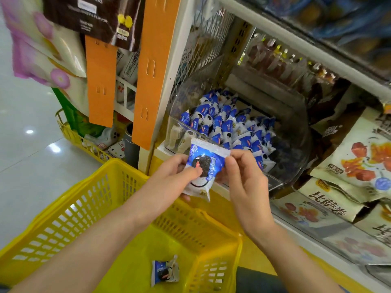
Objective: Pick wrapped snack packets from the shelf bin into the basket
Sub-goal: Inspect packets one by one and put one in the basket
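Note:
A blue-and-white wrapped snack packet (206, 166) with a dark cookie picture is held up between both hands, above the far rim of the yellow basket (88, 208). My left hand (179, 176) grips its lower left side, thumb across the front. My right hand (245, 178) pinches its upper right edge. Behind them, a clear shelf bin (294, 166) holds several identical packets (228, 125). One packet (165, 271) lies on the basket floor.
An orange display strip (152, 70) and a shelf post stand left of the bin. Larger snack bags (364, 157) fill the shelf to the right. A second yellow basket (84, 140) with goods sits on the tiled floor behind.

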Motion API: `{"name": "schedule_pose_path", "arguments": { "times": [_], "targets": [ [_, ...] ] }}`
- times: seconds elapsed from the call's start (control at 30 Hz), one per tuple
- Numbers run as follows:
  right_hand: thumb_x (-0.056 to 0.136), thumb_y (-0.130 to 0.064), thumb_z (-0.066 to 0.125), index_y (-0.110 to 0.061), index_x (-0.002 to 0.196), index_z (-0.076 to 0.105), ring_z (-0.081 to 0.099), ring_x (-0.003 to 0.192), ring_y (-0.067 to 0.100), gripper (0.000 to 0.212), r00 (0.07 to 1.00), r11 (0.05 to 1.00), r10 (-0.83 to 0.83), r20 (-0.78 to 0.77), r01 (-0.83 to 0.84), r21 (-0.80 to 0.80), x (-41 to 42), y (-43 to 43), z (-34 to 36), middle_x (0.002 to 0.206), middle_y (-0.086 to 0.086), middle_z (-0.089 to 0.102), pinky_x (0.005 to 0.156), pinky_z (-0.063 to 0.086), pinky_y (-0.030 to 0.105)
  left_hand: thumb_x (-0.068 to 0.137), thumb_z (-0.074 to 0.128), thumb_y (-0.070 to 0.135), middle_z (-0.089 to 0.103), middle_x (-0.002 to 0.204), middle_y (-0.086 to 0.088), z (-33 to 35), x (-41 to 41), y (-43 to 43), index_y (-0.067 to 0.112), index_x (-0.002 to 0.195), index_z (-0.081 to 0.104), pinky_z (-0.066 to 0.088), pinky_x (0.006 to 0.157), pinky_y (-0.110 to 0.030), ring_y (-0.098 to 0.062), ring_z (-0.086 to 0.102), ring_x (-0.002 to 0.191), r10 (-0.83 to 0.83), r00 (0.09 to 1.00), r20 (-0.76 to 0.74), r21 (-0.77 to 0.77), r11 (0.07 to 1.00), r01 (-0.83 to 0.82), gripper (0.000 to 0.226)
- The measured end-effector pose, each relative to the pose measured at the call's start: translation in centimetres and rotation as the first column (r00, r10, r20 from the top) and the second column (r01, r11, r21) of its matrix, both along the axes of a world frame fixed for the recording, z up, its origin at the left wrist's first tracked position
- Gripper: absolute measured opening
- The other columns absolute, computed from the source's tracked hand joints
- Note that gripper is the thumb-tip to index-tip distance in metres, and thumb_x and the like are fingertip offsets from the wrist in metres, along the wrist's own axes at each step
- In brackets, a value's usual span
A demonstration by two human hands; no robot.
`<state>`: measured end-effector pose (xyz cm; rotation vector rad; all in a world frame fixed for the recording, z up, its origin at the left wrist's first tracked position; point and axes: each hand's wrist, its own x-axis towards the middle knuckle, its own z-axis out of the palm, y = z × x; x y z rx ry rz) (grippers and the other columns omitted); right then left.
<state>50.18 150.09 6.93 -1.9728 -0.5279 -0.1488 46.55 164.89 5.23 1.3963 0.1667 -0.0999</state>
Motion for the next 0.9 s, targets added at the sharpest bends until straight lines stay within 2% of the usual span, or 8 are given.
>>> {"name": "schedule_pose_path", "arguments": {
  "times": [0.07, 0.2, 0.33, 0.4, 0.53, 0.73, 0.83, 0.9],
  "targets": [
    [0.093, -0.030, 0.042, -0.037, 0.092, 0.052, 0.062, 0.077, 0.004, 0.012, 0.991, 0.997, -0.026, 0.135, 0.035, -0.069, 1.4, -0.6, 1.3, 0.082, -0.012, 0.061, 0.065, 0.052, 0.017, 0.090, 0.054, 0.024, 0.070, 0.077, 0.017, 0.6, 0.3, 0.0, 0.023, 0.102, 0.058, 0.047, 0.049, -0.014, 0.004, 0.062, 0.061, 0.010, 0.999, 0.049, -0.021, 1.000, -0.009, 0.012],
    [0.095, -0.031, 0.043, -0.030, 0.090, 0.055, 0.058, 0.077, -0.006, 0.013, 0.967, 0.932, -0.170, 0.188, 0.220, -0.288, 5.7, -1.5, 3.3, 0.082, -0.017, 0.058, 0.062, 0.045, 0.005, 0.089, 0.056, 0.027, 0.071, 0.082, 0.015, 1.0, 1.0, -0.2, 0.028, 0.100, 0.056, 0.048, 0.052, -0.015, 0.002, 0.065, 0.068, 0.054, 0.996, 0.065, -0.042, 0.998, -0.052, 0.011],
    [0.097, -0.033, 0.042, -0.012, 0.077, 0.055, 0.049, 0.058, 0.010, 0.032, 0.967, 0.699, -0.252, 0.044, 0.213, -0.683, 10.2, -2.4, 3.3, 0.063, 0.000, 0.052, 0.048, 0.032, 0.016, 0.089, 0.056, 0.025, 0.070, 0.088, 0.008, 1.4, 1.5, -0.4, 0.026, 0.102, 0.055, 0.049, 0.051, -0.016, 0.002, 0.064, 0.067, 0.082, 0.995, 0.062, -0.079, 0.994, -0.077, 0.013],
    [0.096, -0.032, 0.046, -0.003, 0.089, 0.062, 0.051, 0.067, 0.018, 0.033, 0.952, 0.556, -0.305, 0.014, 0.189, -0.810, 11.7, -2.6, 2.8, 0.073, 0.007, 0.058, 0.059, 0.033, 0.020, 0.089, 0.057, 0.025, 0.069, 0.088, 0.008, 1.6, 1.7, -0.4, 0.026, 0.100, 0.055, 0.049, 0.051, -0.015, 0.002, 0.064, 0.066, 0.095, 0.994, 0.061, -0.099, 0.991, -0.089, 0.011],
    [0.093, -0.036, 0.052, 0.001, 0.099, 0.062, 0.059, 0.085, 0.027, 0.039, 0.925, 0.434, -0.380, -0.003, 0.175, -0.884, 13.3, -1.6, 2.3, 0.096, 0.017, 0.064, 0.065, 0.039, 0.026, 0.089, 0.057, 0.026, 0.068, 0.087, 0.011, 1.8, 1.9, -0.2, 0.030, 0.095, 0.054, 0.051, 0.052, -0.016, 0.004, 0.064, 0.066, 0.114, 0.991, 0.065, -0.120, 0.987, -0.105, 0.008],
    [0.092, -0.030, 0.055, 0.002, 0.109, 0.059, 0.054, 0.111, 0.029, 0.036, 0.891, 0.567, -0.434, -0.136, 0.153, -0.809, 13.6, -1.0, 2.2, 0.122, 0.017, 0.057, 0.080, 0.041, 0.027, 0.090, 0.056, 0.027, 0.067, 0.092, 0.011, 1.8, 1.7, 0.1, 0.030, 0.097, 0.054, 0.050, 0.053, -0.014, 0.004, 0.063, 0.069, 0.125, 0.991, 0.055, -0.127, 0.985, -0.118, 0.008],
    [0.093, -0.030, 0.054, -0.008, 0.060, 0.043, 0.051, 0.069, 0.019, 0.040, 0.887, 0.574, -0.423, -0.184, 0.105, -0.812, 13.6, -1.1, 2.6, 0.077, 0.011, 0.054, 0.063, 0.040, 0.027, 0.090, 0.056, 0.028, 0.067, 0.094, 0.010, 1.8, 1.6, 0.3, 0.030, 0.099, 0.053, 0.049, 0.052, -0.013, 0.004, 0.063, 0.070, 0.123, 0.991, 0.044, -0.117, 0.986, -0.117, 0.010],
    [0.090, -0.028, 0.057, -0.010, 0.061, 0.044, 0.043, 0.058, 0.017, 0.037, 0.877, 0.603, -0.449, -0.170, 0.157, -0.782, 13.5, -1.2, 2.8, 0.064, 0.007, 0.046, 0.058, 0.037, 0.028, 0.090, 0.055, 0.028, 0.066, 0.094, 0.009, 1.7, 1.5, 0.3, 0.029, 0.098, 0.053, 0.049, 0.052, -0.013, 0.002, 0.063, 0.070, 0.124, 0.992, 0.036, -0.112, 0.987, -0.120, 0.008]
  ]
}}
